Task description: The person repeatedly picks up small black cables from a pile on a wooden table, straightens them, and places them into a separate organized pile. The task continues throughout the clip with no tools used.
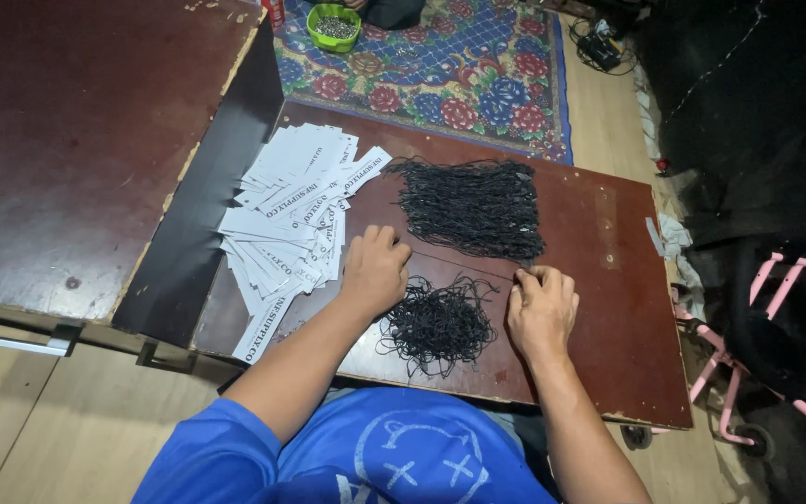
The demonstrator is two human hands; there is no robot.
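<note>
While our left hand (375,269) lay curled on the table (599,308), its knuckles up and its fingers folded under, we could not tell whether it held anything; it rested at the edge of the white paper tags (293,210) and just beside the small tangle of black strings (438,325). Our right hand (541,308) was bent the same way, its fingertips pinched together on the dark wood at the near edge of the large bundle of black strings (471,207); whether a string lay between them was too small to see. The small tangle sat between our two hands, near the front edge of the table. The large bundle lay farther out, laid roughly straight, with the fanned tags to its left. Our blue shirt (375,457) filled the bottom of the view. Beyond the table a flowered rug (478,65) covered the floor, and a green bowl (333,25) of small grey pieces stood on it. Left of us rose a second dark tabletop (76,131), and a pink metal frame (757,327) stood to the right.
</note>
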